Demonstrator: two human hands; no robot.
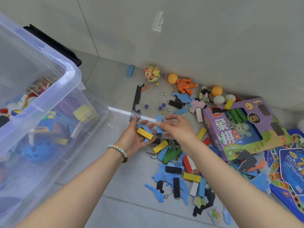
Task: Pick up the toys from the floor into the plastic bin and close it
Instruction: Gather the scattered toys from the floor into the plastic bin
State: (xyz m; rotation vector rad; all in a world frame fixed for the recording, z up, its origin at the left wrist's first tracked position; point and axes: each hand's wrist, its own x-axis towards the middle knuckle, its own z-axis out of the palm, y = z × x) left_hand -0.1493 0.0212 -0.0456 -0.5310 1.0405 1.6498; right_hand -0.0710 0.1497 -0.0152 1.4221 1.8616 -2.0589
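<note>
Gathering is the step in hand, seen from my head camera. My left hand [134, 139] lies palm up, fingers curled loosely round a yellow block [144, 133] and a blue puzzle piece [142, 126]. My right hand [179, 129] pinches a blue block [159, 125] just beside them. The plastic bin [65, 74] stands open on my left, partly filled. Many toys lie on the floor [115, 186] near the game box [243, 129]. Next, I judge, this handful must go over the rim and drop in.
</note>
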